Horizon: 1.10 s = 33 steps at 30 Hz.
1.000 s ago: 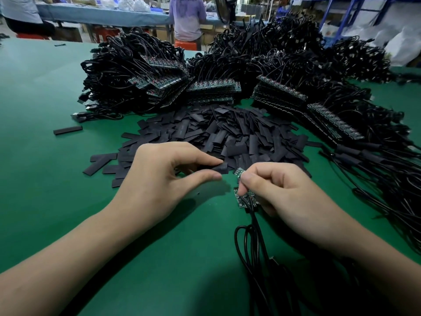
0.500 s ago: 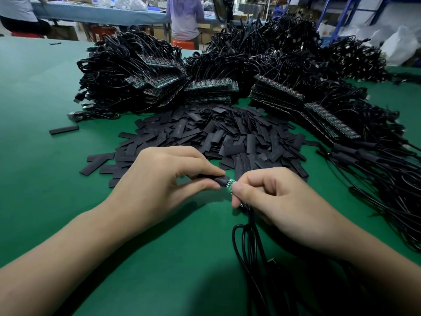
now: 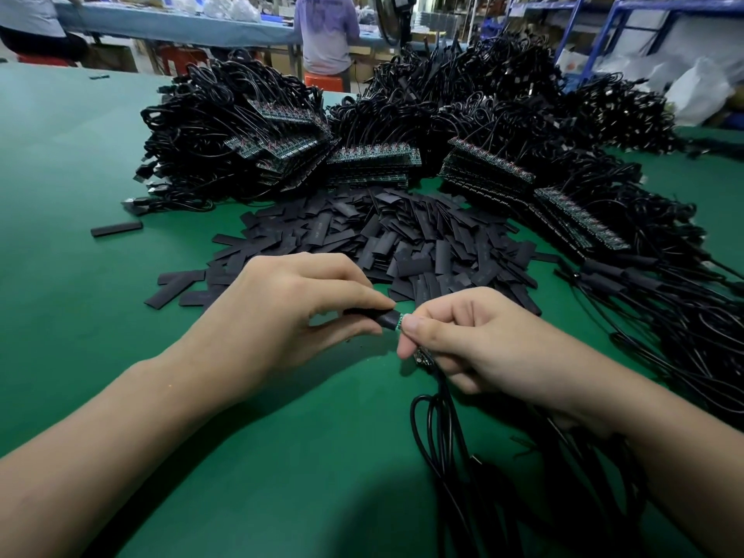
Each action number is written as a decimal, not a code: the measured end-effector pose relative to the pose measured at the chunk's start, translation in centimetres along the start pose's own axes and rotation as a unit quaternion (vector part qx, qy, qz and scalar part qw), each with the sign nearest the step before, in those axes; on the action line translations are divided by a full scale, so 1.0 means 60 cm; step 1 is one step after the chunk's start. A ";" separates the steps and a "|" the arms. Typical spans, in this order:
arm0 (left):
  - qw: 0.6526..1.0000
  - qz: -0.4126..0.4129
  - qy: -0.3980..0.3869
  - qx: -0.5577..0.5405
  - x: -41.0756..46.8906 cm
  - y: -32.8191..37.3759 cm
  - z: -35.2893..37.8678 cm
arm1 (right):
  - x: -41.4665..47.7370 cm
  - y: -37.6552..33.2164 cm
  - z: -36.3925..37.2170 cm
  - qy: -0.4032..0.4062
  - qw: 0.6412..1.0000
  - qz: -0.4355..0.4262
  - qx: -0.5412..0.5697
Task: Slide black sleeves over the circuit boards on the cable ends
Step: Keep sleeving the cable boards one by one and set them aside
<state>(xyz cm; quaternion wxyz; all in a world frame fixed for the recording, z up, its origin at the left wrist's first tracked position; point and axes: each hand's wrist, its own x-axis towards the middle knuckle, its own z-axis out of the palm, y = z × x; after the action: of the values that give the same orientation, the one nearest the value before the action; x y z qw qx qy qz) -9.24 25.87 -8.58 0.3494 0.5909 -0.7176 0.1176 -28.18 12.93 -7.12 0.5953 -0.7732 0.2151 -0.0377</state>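
Observation:
My left hand pinches a black sleeve between thumb and forefinger. The sleeve's open end meets the tip of a small green circuit board, of which only a sliver shows. My right hand grips that board and more boards below its fingers, with their black cables hanging toward me. A heap of loose black sleeves lies just beyond both hands.
Large bundles of black cables with rows of circuit boards are stacked at the back and right of the green table. One stray sleeve lies at the left. A person sits at another table behind.
My left hand brought the sleeve from the heap to the board's tip. My right hand turned the board toward it, and the two hands closed together.

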 end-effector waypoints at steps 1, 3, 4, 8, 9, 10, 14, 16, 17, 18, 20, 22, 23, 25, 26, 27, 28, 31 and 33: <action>1.000 -0.007 -0.003 -0.017 -0.001 0.000 -0.001 | 0.001 -0.002 0.001 0.006 0.999 -0.009 -0.035; 0.999 -0.015 -0.012 -0.042 -0.003 -0.001 -0.003 | 0.003 -0.008 0.002 0.013 0.995 -0.025 -0.100; 0.999 -0.017 -0.015 -0.046 -0.003 0.000 -0.004 | 0.005 -0.010 0.002 0.009 0.994 -0.026 -0.108; 0.999 -0.019 -0.008 -0.034 0.000 0.001 -0.004 | 0.006 -0.016 0.003 -0.018 0.999 -0.022 -0.044; 0.999 -0.026 -0.004 -0.036 0.000 0.001 -0.005 | 0.004 -0.016 0.001 -0.010 0.997 -0.030 -0.070; 0.999 -0.032 -0.001 -0.039 0.000 0.002 -0.004 | 0.000 -0.018 -0.001 -0.002 0.994 -0.039 -0.102; 0.998 -0.042 0.008 -0.045 0.000 0.006 -0.003 | -0.014 -0.024 -0.024 0.009 0.993 -0.020 -0.118; 0.998 -0.044 0.013 -0.049 0.000 0.006 -0.003 | -0.017 -0.027 -0.028 -0.003 0.993 -0.002 -0.119; 0.997 -0.046 0.014 -0.052 0.000 0.007 -0.003 | -0.016 -0.026 -0.028 -0.005 0.993 0.000 -0.121; 0.997 -0.047 0.015 -0.056 0.000 0.007 -0.003 | -0.015 -0.025 -0.027 -0.005 0.993 -0.003 -0.122; 0.997 -0.042 0.010 -0.063 -0.001 0.009 -0.003 | -0.014 -0.021 -0.023 -0.003 0.993 -0.013 -0.114; 0.998 -0.026 -0.005 -0.063 0.000 0.012 -0.001 | -0.012 -0.018 -0.019 -0.010 0.994 -0.018 -0.103; 0.998 -0.021 -0.010 -0.062 -0.001 0.013 0.000 | -0.011 -0.016 -0.017 -0.014 0.995 -0.019 -0.099; 0.998 -0.022 -0.010 -0.065 -0.001 0.012 0.001 | -0.009 -0.012 -0.015 -0.018 0.996 -0.023 -0.088; 0.997 -0.023 -0.008 -0.068 -0.002 0.011 0.001 | -0.008 -0.010 -0.015 -0.020 0.996 -0.025 -0.083; 0.997 -0.025 -0.007 -0.070 -0.002 0.011 0.001 | -0.008 -0.009 -0.015 -0.022 0.996 -0.027 -0.080; 0.997 -0.027 -0.009 -0.074 -0.001 0.011 0.002 | -0.008 -0.008 -0.017 -0.025 0.996 -0.029 -0.075; 0.995 -0.034 -0.016 -0.095 0.002 0.013 0.000 | -0.010 -0.007 -0.021 -0.038 0.997 -0.026 -0.063; 0.993 -0.038 -0.026 -0.107 0.004 0.013 -0.002 | -0.010 -0.007 -0.024 -0.048 0.997 -0.023 -0.058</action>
<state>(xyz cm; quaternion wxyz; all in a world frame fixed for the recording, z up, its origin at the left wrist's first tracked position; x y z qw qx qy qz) -9.92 25.96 -8.16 0.3962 0.5797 -0.7119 0.0115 -29.07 11.94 -6.16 0.5579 -0.8122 0.1703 -0.0018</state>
